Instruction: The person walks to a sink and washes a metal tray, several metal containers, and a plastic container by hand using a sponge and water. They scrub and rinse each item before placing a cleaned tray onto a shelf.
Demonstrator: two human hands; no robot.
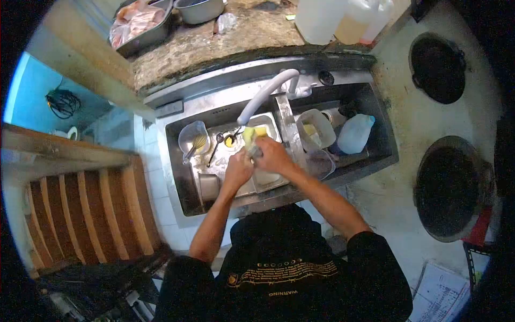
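Over the left basin of a steel sink (171, 185), my two hands meet close together. My left hand (240, 168) is closed around something small and greyish that I cannot make out. My right hand (274, 156) is closed too, its fingers against a yellow-green sponge (249, 134) that sticks out past the fingertips. Just above hangs the pale faucet spout (264, 98). Beneath my hands is a rectangular metal tray (271, 127), partly hidden. To the left lie a dark-ended spoon (216, 147) and a clear jug (189, 132) with a whisk (195, 145) inside.
A steel container (209, 187) stands at the basin's lower left. The right basin holds a plastic tub (322, 124) and a whitish jug (355, 134). Behind the sink, a worn counter (252, 37) carries a tray of bagged meat (140, 21) and large plastic canisters (321, 20).
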